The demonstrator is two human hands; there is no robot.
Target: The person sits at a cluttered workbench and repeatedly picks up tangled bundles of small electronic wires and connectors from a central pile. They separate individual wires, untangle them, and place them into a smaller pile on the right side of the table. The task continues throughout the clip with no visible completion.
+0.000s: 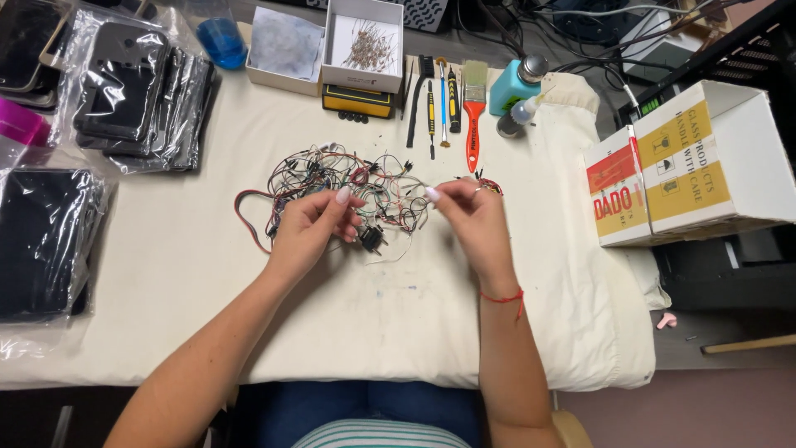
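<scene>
A tangle of thin coloured wires (348, 178) lies in the middle of a table covered with a cream cloth (398, 307). My left hand (311, 224) rests on the left part of the tangle, fingers curled around some of its wires near a small black component (371, 239). My right hand (473, 217) is at the tangle's right edge, thumb and fingers pinching a thin wire that leads back into the bundle. A red string bracelet (503, 297) circles my right wrist.
Behind the wires lie a red-handled brush (473, 116), small hand tools (439, 104), a teal bottle (516, 83), and open white boxes (365, 41). Bagged black items (141, 87) are stacked on the left. A cardboard box (688, 162) stands to the right.
</scene>
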